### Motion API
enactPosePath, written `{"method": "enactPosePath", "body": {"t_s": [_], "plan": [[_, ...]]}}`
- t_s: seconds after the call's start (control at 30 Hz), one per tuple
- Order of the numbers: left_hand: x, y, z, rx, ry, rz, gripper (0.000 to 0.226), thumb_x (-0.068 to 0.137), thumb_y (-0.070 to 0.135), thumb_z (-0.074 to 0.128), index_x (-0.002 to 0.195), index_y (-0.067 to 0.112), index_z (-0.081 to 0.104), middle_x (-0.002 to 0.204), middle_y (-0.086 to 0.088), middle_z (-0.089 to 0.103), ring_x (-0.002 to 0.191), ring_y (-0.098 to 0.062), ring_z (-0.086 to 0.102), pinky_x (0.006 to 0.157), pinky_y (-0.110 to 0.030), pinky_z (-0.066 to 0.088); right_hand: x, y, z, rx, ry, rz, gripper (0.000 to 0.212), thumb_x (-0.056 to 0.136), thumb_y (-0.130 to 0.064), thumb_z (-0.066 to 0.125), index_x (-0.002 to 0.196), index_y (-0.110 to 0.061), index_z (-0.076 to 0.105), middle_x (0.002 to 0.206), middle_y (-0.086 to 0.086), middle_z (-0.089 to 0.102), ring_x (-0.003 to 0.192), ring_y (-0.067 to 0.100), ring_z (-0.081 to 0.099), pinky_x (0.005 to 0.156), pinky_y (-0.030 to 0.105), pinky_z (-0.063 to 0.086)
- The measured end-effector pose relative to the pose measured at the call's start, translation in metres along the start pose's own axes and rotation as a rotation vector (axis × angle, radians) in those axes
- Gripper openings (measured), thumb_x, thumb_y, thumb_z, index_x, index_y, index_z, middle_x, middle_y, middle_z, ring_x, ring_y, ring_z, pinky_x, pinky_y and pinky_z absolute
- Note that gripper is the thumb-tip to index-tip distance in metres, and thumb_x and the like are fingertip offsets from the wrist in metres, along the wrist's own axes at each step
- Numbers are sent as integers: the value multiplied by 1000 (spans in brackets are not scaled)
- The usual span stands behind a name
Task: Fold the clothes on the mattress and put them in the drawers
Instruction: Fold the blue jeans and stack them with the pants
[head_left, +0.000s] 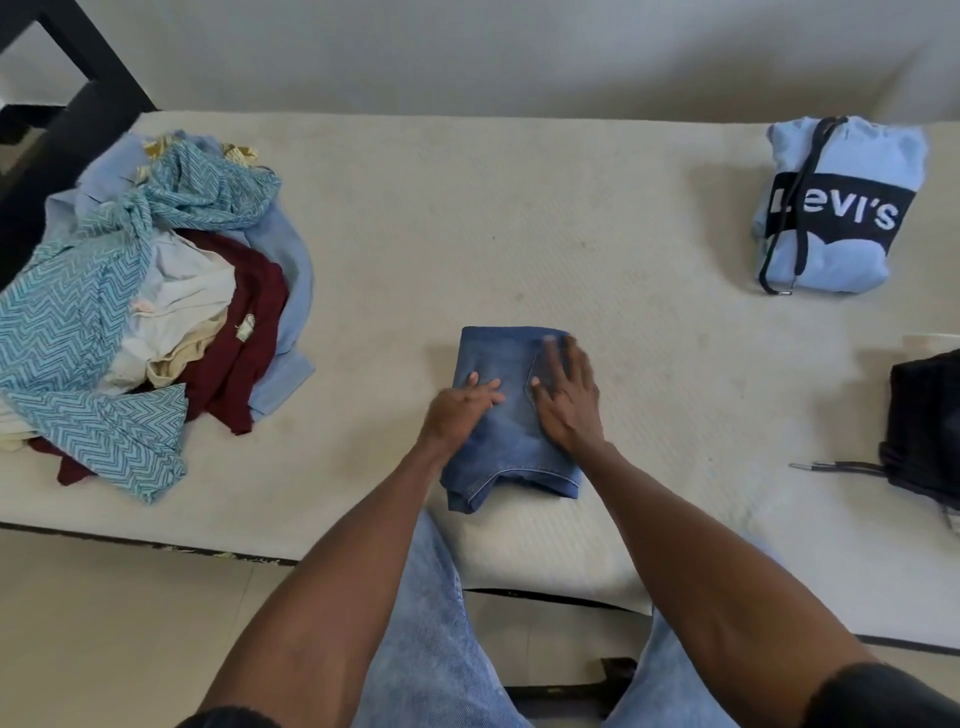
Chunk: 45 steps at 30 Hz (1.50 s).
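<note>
On the mattress (519, 218), folded blue jeans (511, 441) lie compact.

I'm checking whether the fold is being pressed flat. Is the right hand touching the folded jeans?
Touching. The head view shows the right hand lying flat on top of the folded jeans, fingers spread over the denim with no gap.

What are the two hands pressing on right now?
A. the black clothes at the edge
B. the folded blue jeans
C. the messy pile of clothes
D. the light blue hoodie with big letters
B: the left hand and the right hand both lie flat on the folded blue jeans on the mattress, away from the other clothes.
</note>
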<state>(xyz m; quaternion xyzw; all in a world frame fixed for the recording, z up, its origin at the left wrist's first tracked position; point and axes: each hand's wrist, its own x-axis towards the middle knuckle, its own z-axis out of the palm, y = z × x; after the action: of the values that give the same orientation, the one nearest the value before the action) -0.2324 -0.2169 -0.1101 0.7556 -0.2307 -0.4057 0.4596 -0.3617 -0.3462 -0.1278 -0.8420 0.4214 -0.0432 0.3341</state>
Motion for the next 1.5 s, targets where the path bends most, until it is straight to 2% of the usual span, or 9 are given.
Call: {"method": "enactPosePath", "body": {"t_s": [0.07,0.13,0.3,0.53,0.77,1.07,1.2,1.37,1.5], "plan": [[0,5,1,-192,304,-59,21,77,28,80,96,21,73,117,-1,69,118,-19,60,90,-19,47,-15,5,3,223,203,282,85,87,-61,60,149,-12,30,152,13,27,140,31,26,113,48,28],[0,-1,0,-40,437,-126,55,64,45,88,103,18,60,113,0,57,101,-18,59,84,-26,50,-28,11,2,410,196,437,75,73,-67,70,118,-8,54,121,9,54,113,28,54,95,44,47],[8,9,-9,82,143,-463,93,43,75,77,111,12,65,107,-6,70,93,-28,68,88,-42,57,-42,13,-19,826,-106,465,52,74,-39,82,114,-16,57,112,3,66,97,20,65,84,38,57],[-31,48,-10,-192,-193,-594,61,69,38,87,116,7,67,104,-13,74,98,-30,71,88,-43,57,-51,13,-38,1064,-275,627,59,60,-21,87,112,-4,64,102,13,73,93,30,71,85,44,59],[-42,74,69,-389,-229,-501,58,70,36,85,118,9,68,113,-15,71,102,-33,69,91,-46,55,-83,65,-110,1224,-207,593,59,56,-17,82,110,0,67,102,20,73,91,38,70,86,47,57],[-51,197,321,-486,-571,-290,15,88,21,67,96,9,72,94,-9,75,80,-25,71,79,-34,56,-122,228,-316,938,453,527,56,48,-19,81,93,-10,50,82,9,47,72,22,51,58,31,43],[-68,241,411,-576,-703,-219,17,88,22,67,99,9,72,100,-11,74,87,-25,70,80,-34,56,-148,277,-404,840,582,473,47,63,-11,77,95,-20,43,84,1,47,73,16,49,64,32,43],[-74,254,497,-514,-605,-188,37,85,28,75,114,6,65,109,-10,73,98,-24,69,89,-39,56,-158,344,-450,451,714,481,32,72,-13,75,94,-18,52,90,5,55,78,18,49,66,30,39],[-65,225,525,92,-389,98,88,87,30,74,154,16,19,142,-14,49,122,-29,55,101,-39,47,-151,373,-412,37,310,476,61,94,-50,56,148,-24,41,150,9,41,137,29,39,112,39,30]]}}
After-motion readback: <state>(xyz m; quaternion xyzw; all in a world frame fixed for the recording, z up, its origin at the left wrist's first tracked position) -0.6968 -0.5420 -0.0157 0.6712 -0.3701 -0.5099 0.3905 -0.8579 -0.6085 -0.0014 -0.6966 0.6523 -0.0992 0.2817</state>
